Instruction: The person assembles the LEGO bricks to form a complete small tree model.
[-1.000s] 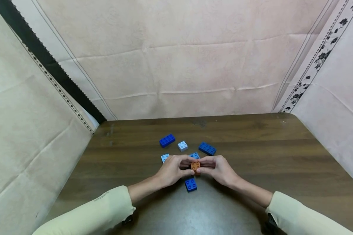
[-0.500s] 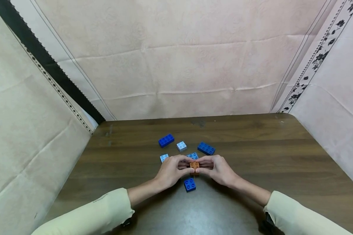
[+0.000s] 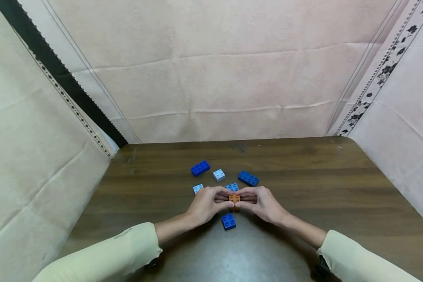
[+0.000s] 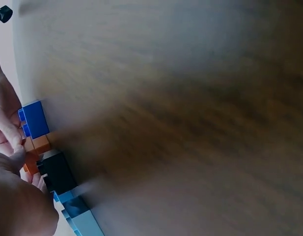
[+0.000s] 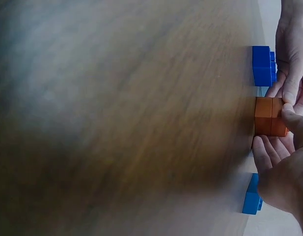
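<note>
Two orange toy bricks, one stacked on the other, stand between the hands near the middle of the table. In the right wrist view, a seam crosses the orange stack. My left hand pinches it from the left, thumb in front and fingers behind. From the right, my right hand pinches the same stack in mirror fashion. The two thumbs almost meet at its front face. Just nearer the body lies a blue four-stud brick. A mid-blue brick sits right behind the fingers, partly hidden.
Behind the hands lie a light blue brick and two longer dark blue bricks. Another light blue brick is partly covered by the left hand. A dark brick shows in the left wrist view. Cloth hangs behind the wooden table.
Both hands keep their hold on the orange bricks, almost unmoved. The whole head view shifts slightly; the loose bricks stay where they were.
</note>
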The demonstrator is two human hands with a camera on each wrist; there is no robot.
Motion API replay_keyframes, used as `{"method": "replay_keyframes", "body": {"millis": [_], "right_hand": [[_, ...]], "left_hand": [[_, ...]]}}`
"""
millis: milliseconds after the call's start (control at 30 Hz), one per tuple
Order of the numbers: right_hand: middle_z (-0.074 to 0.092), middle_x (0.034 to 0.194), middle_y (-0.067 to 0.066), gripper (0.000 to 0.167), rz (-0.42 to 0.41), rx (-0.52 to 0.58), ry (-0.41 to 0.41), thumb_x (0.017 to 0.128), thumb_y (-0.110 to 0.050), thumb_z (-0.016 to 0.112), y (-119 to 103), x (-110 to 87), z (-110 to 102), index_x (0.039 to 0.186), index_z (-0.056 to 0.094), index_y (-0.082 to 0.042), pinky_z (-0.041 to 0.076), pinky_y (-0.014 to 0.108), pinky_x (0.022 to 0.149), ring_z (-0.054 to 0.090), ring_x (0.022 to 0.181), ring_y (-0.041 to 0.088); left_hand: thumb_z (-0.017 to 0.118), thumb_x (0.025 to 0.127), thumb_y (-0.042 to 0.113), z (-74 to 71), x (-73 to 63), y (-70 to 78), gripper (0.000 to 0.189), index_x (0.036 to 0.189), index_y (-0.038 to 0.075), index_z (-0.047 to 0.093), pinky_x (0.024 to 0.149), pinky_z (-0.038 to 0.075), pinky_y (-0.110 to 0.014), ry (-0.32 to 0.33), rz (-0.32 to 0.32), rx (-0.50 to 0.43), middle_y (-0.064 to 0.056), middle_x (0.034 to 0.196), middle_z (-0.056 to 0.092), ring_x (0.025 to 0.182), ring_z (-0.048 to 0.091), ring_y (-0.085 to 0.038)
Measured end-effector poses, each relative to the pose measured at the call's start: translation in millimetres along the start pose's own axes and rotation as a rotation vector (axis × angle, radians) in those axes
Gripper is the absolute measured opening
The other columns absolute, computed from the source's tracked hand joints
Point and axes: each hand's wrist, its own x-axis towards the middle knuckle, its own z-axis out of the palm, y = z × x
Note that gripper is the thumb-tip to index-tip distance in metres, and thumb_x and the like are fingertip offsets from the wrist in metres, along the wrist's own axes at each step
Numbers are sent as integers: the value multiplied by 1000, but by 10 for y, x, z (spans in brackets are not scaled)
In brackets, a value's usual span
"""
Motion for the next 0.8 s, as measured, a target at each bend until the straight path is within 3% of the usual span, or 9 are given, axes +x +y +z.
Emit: {"method": "replay_keyframes", "body": {"millis": [167,367,800], "right_hand": [[77,119,9,29,22,15,0,98,-10,79,35,-21,-35,126,75,-4,61,29,89,75,111,21],[76,120,14,31,7,22,-15,99,-12,77,43,-31,-49,128,73,-1,62,30,89,75,110,26],[77,117,11,30,23,3,-21,99,-13,78,2,-15,-18,126,74,-1,61,32,93,75,112,26]], "left_hand": [[80,98,19,-47,50,-17,32,127,7,76,88,60,-24,-87,-13,-39,-6,120,78,105,76,-12],[76,101,15,-176,14,-6,40,138,6,70,94,59,-26,-173,-27,-65,-6,132,73,114,73,-14],[75,100,8,-439,-240,-36,39,138,1,68,99,58,-34,-118,-51,-107,-13,134,72,122,71,-26]]}}
